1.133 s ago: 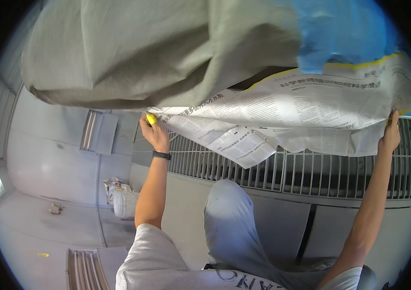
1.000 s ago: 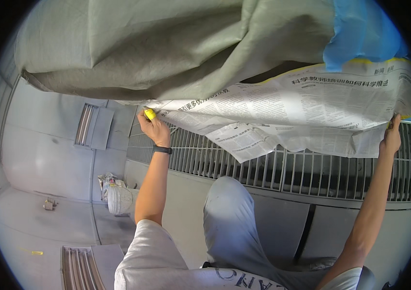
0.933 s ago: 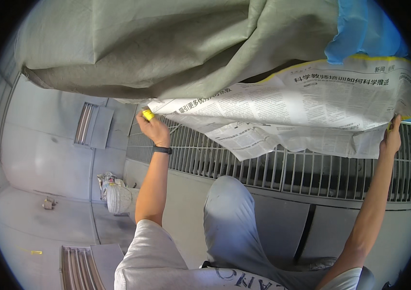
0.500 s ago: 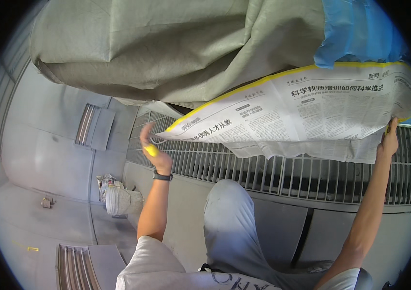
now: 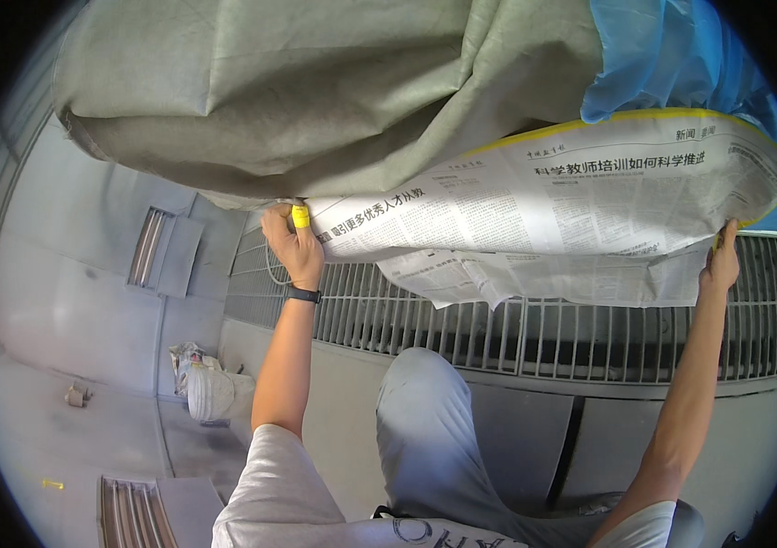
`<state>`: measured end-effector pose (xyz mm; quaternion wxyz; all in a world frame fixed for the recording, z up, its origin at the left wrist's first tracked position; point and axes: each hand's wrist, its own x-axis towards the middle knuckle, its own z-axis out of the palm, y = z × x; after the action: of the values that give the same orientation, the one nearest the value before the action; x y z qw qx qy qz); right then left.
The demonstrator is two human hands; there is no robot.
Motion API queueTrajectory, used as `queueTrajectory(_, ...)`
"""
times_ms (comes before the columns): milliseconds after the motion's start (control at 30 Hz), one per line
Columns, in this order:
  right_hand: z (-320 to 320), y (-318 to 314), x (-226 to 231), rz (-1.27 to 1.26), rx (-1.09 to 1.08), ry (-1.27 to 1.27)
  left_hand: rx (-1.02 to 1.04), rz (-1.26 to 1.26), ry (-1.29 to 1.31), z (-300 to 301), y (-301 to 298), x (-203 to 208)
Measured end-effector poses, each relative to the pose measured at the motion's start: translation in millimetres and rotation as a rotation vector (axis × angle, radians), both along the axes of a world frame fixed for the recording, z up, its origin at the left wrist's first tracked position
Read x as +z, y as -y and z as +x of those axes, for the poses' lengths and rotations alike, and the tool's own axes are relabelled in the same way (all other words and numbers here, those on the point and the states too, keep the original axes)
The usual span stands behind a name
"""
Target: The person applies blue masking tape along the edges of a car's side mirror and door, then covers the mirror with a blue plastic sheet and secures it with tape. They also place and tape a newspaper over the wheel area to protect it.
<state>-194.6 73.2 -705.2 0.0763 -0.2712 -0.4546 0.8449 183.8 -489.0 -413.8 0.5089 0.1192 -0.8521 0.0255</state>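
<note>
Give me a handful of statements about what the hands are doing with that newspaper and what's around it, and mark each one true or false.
1. The left hand holds the left end of the newspaper. True.
2. The right hand hangs free, away from the paper. False: it grips the newspaper's right edge.
3. A yellow band sits on a finger of the left hand. True.
4. The left wrist is bare. False: it wears a dark wristband.
5. A grey-green cloth bunches above the newspaper, with blue plastic sheet to its right. True.
6. Behind the arms is a solid brick wall. False: a grille of metal bars runs there.
</note>
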Motion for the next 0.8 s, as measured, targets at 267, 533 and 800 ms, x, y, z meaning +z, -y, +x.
queueTrajectory(267, 13, 2, 8, 0.127, 0.032, -0.017, 0.036, -0.253, -0.058, -13, 22, -1)
queueTrajectory(533, 135, 121, 102, 1.027, -0.432, -0.602, -0.018, -0.263, -0.216, -24, 33, -10)
queueTrajectory(800, 141, 208, 232, 1.363, -0.36, -1.101, 0.009, -0.273, -0.162, -18, 33, -5)
